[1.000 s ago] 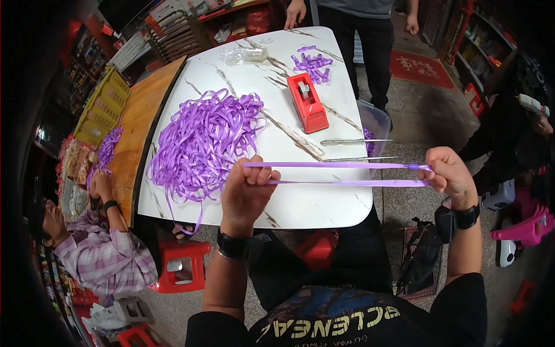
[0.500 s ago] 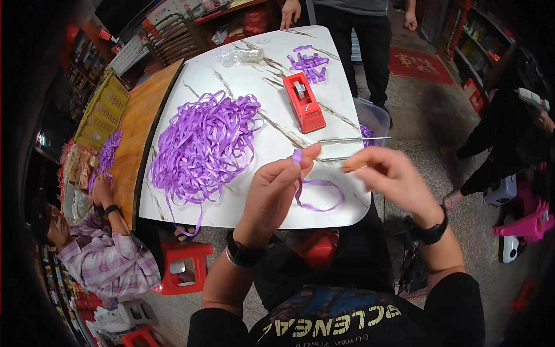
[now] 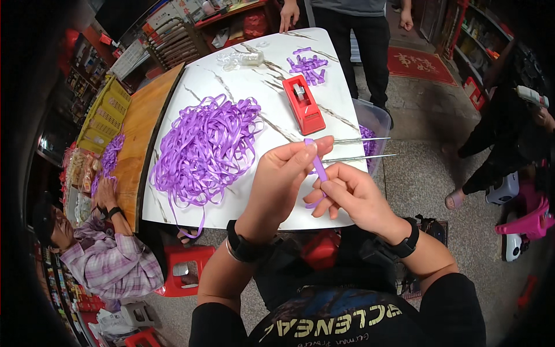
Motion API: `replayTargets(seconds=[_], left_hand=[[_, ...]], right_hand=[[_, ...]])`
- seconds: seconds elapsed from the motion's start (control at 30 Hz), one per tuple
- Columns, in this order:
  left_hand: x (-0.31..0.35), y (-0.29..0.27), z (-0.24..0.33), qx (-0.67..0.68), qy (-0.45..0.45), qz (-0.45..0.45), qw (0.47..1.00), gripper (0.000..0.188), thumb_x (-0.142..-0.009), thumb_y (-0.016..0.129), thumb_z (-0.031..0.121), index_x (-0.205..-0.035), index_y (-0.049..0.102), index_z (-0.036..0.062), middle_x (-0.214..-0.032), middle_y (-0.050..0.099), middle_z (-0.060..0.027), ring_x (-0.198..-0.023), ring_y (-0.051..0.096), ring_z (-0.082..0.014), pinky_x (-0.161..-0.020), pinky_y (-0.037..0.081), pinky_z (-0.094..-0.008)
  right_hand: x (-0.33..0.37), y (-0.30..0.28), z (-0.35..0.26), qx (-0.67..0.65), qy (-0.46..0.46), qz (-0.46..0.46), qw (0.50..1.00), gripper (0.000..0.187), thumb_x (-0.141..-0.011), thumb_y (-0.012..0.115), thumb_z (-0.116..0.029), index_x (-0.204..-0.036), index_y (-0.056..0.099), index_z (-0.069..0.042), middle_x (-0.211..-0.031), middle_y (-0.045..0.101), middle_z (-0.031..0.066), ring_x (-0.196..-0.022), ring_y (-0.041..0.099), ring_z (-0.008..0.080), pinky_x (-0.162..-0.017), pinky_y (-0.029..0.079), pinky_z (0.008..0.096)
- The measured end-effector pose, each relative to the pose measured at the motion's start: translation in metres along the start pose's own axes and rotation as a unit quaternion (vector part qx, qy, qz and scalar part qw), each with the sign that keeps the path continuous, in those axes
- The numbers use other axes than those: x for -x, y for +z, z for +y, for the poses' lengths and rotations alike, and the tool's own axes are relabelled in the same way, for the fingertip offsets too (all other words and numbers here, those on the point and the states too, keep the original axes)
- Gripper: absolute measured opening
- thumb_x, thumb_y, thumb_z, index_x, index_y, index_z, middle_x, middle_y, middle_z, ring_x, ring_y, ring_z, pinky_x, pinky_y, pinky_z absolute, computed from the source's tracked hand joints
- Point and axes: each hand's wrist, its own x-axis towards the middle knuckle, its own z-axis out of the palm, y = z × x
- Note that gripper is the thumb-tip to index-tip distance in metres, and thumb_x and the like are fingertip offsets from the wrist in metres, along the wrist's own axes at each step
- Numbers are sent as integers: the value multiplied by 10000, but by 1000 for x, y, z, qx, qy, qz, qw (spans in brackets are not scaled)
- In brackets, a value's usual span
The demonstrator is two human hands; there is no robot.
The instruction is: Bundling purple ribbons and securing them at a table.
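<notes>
Both forearms angle inward over the white surface (image 3: 231,81). Left hand (image 3: 280,179) is higher, thumb and finger pinching a purple ribbon (image 3: 319,168); right hand (image 3: 361,202) sits lower, fingers curled, gripping the same strip further down, between them.

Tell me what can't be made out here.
- Purple ribbon's lower stretch: head view, partly behind the right fingers.
- Upper metal rod's left end: head view, behind the left fingers.
- Clear bin's near side: head view, behind the table.
- Standing person's head: head view, cut off by the top edge.
</notes>
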Motion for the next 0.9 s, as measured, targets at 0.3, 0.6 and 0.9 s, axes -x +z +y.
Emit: replayTargets(seconds=[0.3, 0.6, 0.9], left_hand=[[-1, 0, 9, 108, -65, 47, 991, 270, -880, 421, 180, -1015, 467, -49, -1047, 531, -195, -974, 535, -245, -891, 419, -372], [9, -17, 19, 113, -95, -43, 988, 194, -874, 429, 186, -877, 501, 6, -560, 461, 2, -492, 429, -89, -561, 428, -227], [28, -20, 48, -27, -106, -150, 983, 162, -845, 458, 133, -771, 521, 4, -524, 498, -12, -399, 441, -52, -376, 300, -152]], right_hand=[[7, -13, 6, 39, 13, -5, 999, 150, -872, 442, -117, -910, 512, 10, -805, 608, 97, -619, 573, 87, -515, 411, 173], [6, -38, 18, 235, 16, 1, 972, 165, -840, 493, -126, -945, 539, -7, -860, 570, 25, -756, 515, 66, -679, 399, 187], [-40, -40, 46, -49, 73, -220, 972, 536, -921, 174, -395, -1124, 456, 13, -1006, 544, 94, -955, 490, 142, -870, 361, 252]])
